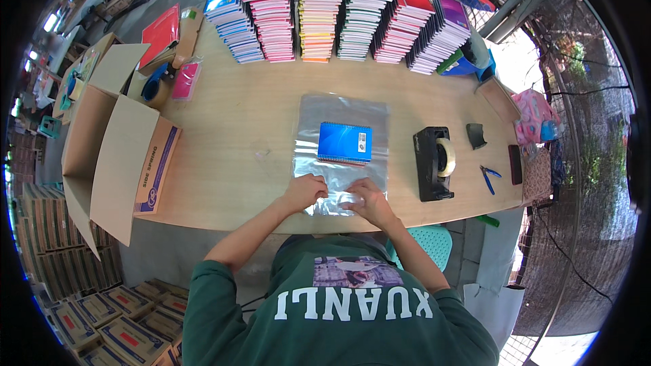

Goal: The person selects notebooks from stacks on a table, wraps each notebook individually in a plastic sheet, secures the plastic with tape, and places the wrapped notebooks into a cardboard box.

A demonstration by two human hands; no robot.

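Clock centred on the blue spiral notebook [344, 141], twelve toward the far side of the table [237, 129]. At five, below the near table edge: pale green stool [430, 247]. Above it, also at five: right hand [369, 202], thumb and fingers drawn together on the near edge of a clear plastic bag [344, 108]. At seven: left hand [305, 192], fingers curled over the same bag; fingertips partly hidden, unable to confirm any pinch on the film. At centre: blue spiral notebook flat within the bag's outline, above a reddish layer [352, 163]; unable to tell whether inside the bag or on top. Between three and four: black tape dispenser [426, 169], with blue-handled pliers [488, 177] farther out. At nine: open cardboard carton [115, 163], flaps spread. At ten: pink packet [184, 81]. Farthest, between ten and two: six notebook stacks [320, 27], side by side.
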